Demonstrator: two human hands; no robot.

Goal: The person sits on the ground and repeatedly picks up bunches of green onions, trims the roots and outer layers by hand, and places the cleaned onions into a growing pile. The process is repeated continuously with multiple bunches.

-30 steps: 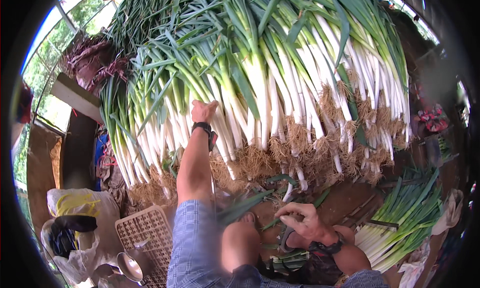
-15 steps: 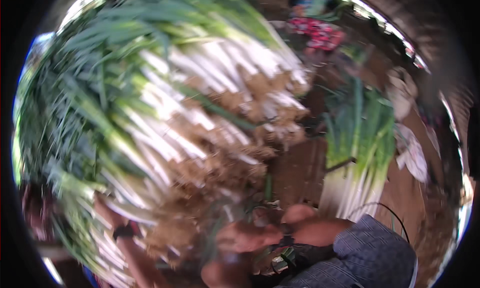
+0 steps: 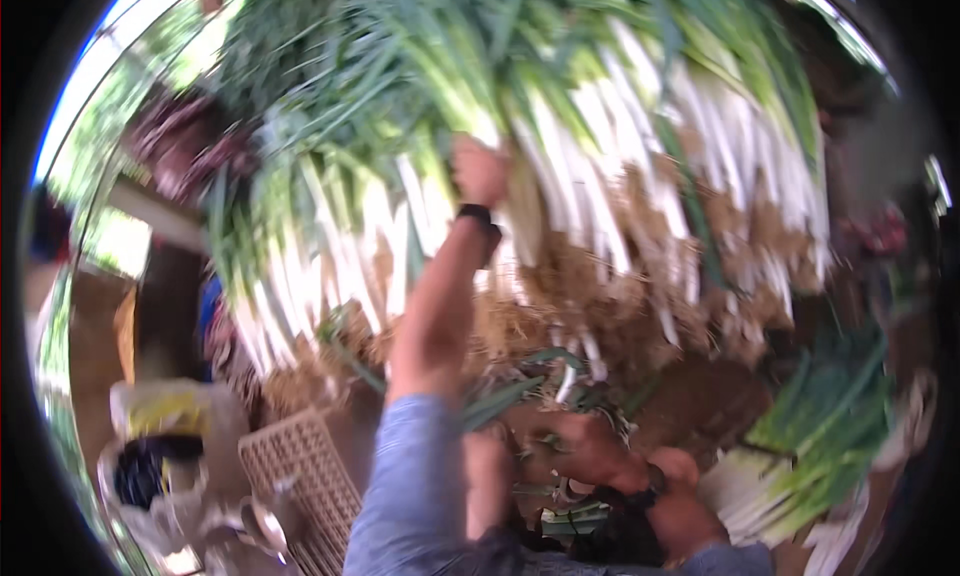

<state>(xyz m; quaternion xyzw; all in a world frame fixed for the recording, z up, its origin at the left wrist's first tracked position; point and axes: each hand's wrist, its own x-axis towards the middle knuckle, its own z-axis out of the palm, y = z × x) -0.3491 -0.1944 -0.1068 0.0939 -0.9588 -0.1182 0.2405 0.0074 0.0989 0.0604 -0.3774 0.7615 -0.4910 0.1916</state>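
Head view, heavy blur over both hands. From my distant seat I note a big heap of leeks (image 3: 590, 156) spread across the upper half, green tops away from the wearer, white shanks toward the wearer, and a thick fringe of brown roots (image 3: 515, 326) along the near edge.

Progress, as I judge it: far more lies waiting than lies finished. A much smaller batch of leeks (image 3: 810, 456) sits apart at lower right, and I make out no brown tangle at its pale ends, though softness there keeps me from being sure. I read that batch as the part dealt with, the heap as what remains. A loose green leaf (image 3: 500, 401) lies just below the root fringe; I take it for waste.

Grip: the left hand (image 3: 482, 169) is at the middle of the heap, the arm stretched out, up against the shanks, above the roots and below the dense green. Shanks stand on both sides of it. I cannot tell whether its fingers have closed round a stalk or merely rest there.

Right hand (image 3: 590, 446) hangs low, below the root fringe, between heap and small batch, apart from both. Too smeared for me to say whether it holds anything.
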